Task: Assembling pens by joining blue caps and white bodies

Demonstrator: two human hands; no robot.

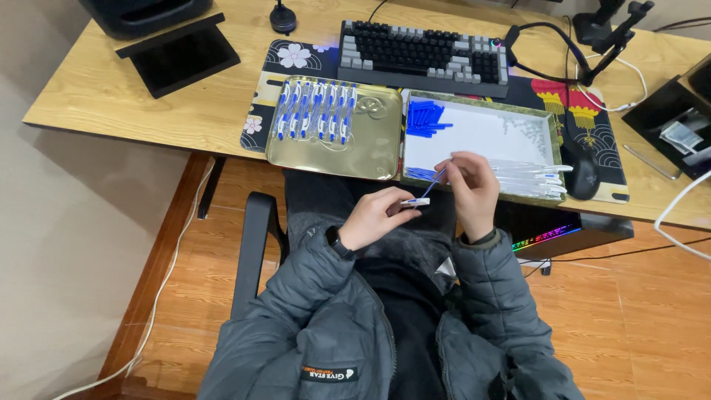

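Hands work over a lap below a desk edge. Left hand pinches a short white and blue pen piece; right hand, at its two o'clock, pinches a thin blue refill. Gold tray of assembled pens lies at eleven o'clock.

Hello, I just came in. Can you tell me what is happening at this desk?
A seated person is putting pens together. The left hand holds a short white and blue pen part, and the right hand holds a thin blue refill angled toward it. A gold tray holds a row of finished pens. A white box holds loose blue refills and clear barrels.
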